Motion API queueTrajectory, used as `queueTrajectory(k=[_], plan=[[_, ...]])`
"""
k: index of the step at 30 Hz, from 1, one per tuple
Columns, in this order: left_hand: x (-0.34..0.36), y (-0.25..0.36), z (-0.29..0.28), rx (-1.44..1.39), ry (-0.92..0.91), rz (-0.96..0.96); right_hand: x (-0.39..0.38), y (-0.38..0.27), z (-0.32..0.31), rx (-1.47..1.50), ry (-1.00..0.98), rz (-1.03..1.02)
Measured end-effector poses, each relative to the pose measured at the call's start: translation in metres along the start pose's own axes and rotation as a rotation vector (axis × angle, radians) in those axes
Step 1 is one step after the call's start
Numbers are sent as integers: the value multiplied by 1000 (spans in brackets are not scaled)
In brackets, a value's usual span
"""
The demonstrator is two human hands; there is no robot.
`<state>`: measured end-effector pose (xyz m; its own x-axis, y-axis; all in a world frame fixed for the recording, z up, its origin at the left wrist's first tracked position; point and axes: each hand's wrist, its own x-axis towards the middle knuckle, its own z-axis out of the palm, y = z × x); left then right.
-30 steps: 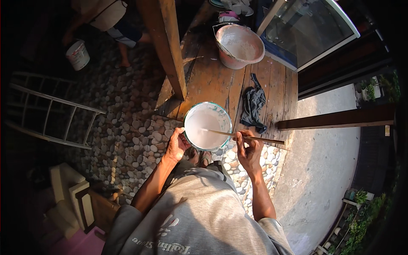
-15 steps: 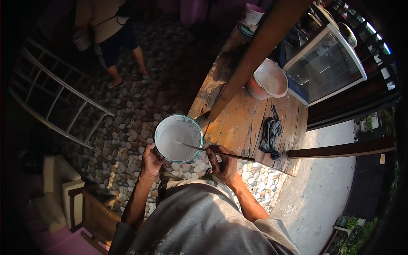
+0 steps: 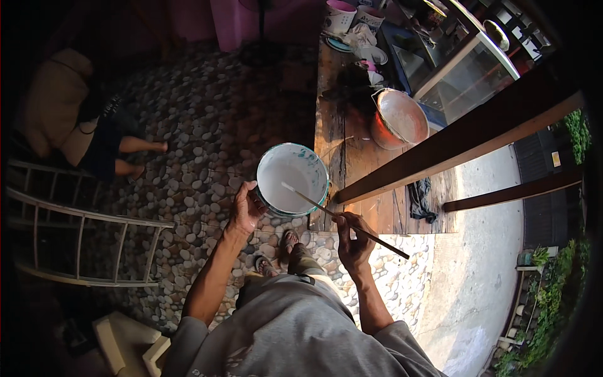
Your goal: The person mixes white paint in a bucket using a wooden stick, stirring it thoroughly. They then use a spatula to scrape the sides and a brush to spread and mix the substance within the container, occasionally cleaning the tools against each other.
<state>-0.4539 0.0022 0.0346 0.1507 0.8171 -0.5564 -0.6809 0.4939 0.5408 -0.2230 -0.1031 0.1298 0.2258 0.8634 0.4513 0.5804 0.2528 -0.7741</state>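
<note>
My left hand [image 3: 245, 210] grips the side of a small round paint bucket [image 3: 287, 164] with teal marks inside and white paint in it. My right hand [image 3: 355, 239] holds a thin wooden stick [image 3: 389, 246], its whitened tip resting in the paint. Just beyond the bucket is a worn wooden platform [image 3: 330, 147], carrying a red-orange bucket [image 3: 400, 122] streaked with pale residue and a crumpled dark cloth [image 3: 422, 202]. My sandalled feet show below the bucket.
A metal ladder [image 3: 88, 248] lies at left, near another person [image 3: 75, 113]. Wooden posts [image 3: 461, 147] cross the right side. Containers [image 3: 339, 17] and a glass-paned frame [image 3: 452, 91] stand at the back. A pale armchair [image 3: 113, 342] is at lower left; plants [image 3: 546, 301] line the right.
The view has turned toward the right and back of the platform. The bucket and stick stay in my hands, the stick now angled more steeply. The other person has moved left, beside the ladder.
</note>
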Motion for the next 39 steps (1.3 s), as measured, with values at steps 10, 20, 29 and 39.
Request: queueTrajectory(k=[10,20,29,39], plan=[[192,32,73,121,-303,-294,65,45,67,-87,336,188],[337,37,177,353,-520,-628,137,51,110,-259,767,389],[416,9,239,561,-599,-829,192,32,155,-209,1093,394],[451,2,260,724,-776,-858,189,99,213,-177,1298,598]])
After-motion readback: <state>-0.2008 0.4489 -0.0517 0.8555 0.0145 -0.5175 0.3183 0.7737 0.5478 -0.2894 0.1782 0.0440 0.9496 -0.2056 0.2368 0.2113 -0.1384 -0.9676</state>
